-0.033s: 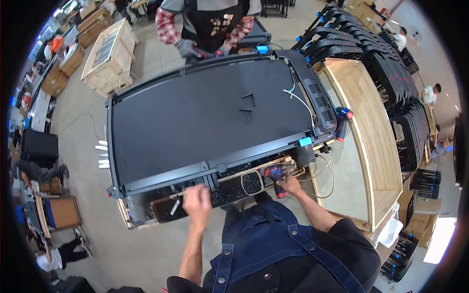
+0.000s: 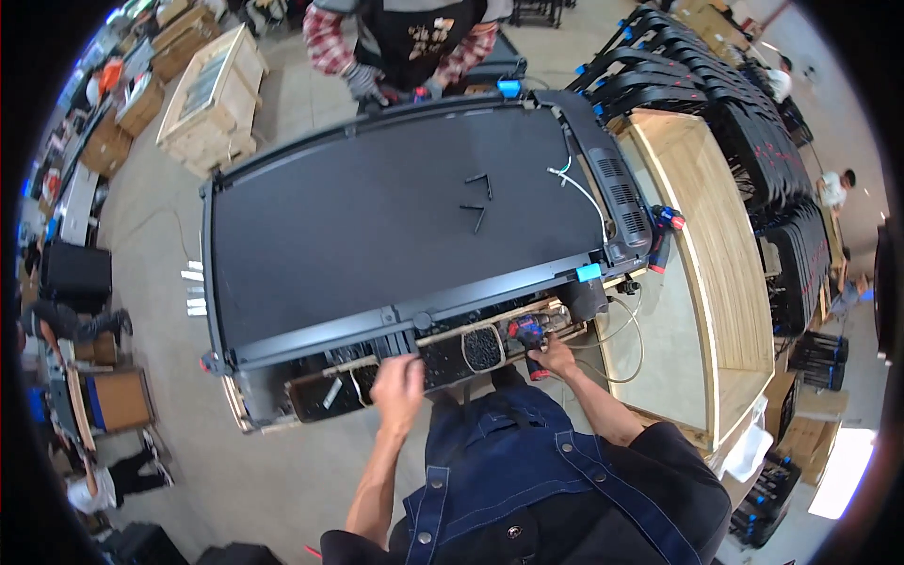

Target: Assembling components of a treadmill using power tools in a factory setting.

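Observation:
A treadmill deck with a black belt lies before me, in a dark frame. My right hand grips a red and blue cordless driver at the deck's near right side. My left hand is raised over the near edge of a parts tray, with its fingers curled; what they hold, if anything, I cannot make out. Right of it in the tray is a box of small black screws. To the hand's left lies a pale strip.
Several short black rods and a white cable lie on the belt. Another driver rests beside a wooden crate. Across the deck stands a co-worker in gloves. Black frames are stacked at the far right.
My left hand has shifted slightly to the right along the tray. My right hand keeps hold of the driver in nearly the same place.

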`<move>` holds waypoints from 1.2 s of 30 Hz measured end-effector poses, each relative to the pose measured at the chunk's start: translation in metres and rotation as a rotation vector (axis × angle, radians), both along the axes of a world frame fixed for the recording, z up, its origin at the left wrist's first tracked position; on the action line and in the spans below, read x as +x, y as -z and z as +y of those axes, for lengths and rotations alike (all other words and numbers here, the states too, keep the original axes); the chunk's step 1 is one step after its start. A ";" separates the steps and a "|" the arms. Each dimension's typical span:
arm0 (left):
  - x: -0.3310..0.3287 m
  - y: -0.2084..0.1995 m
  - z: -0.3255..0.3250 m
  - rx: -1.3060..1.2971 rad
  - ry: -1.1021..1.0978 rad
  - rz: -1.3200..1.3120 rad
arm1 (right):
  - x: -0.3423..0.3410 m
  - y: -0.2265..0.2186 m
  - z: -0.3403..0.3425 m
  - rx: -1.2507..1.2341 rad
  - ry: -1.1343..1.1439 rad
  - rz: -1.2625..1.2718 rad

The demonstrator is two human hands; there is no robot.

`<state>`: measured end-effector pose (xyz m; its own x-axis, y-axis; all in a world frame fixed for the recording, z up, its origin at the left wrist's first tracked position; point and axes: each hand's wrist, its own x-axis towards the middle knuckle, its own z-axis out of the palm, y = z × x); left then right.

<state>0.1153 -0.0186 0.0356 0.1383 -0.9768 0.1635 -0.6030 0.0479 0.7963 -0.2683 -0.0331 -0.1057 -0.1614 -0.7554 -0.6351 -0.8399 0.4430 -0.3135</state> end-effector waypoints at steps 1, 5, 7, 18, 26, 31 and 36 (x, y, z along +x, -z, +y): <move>-0.028 0.017 0.004 0.212 0.087 0.080 | 0.004 0.017 0.003 0.096 0.049 -0.020; -0.124 0.148 -0.015 0.500 0.252 -0.008 | -0.001 0.072 0.002 0.160 0.325 -0.104; -0.151 0.173 -0.018 0.548 0.180 -0.173 | 0.004 0.071 -0.014 0.167 0.292 -0.067; -0.176 0.228 -0.025 0.617 0.375 -0.440 | -0.128 -0.059 -0.023 0.502 0.177 -1.052; -0.160 0.216 -0.011 0.683 0.059 -0.076 | -0.100 -0.127 -0.042 0.531 -0.296 -0.752; -0.164 0.208 -0.009 0.817 -0.142 0.269 | -0.090 -0.104 -0.022 0.010 -0.294 -0.751; -0.159 0.224 0.019 0.719 -0.430 0.840 | -0.077 -0.142 -0.041 0.110 -0.344 -0.634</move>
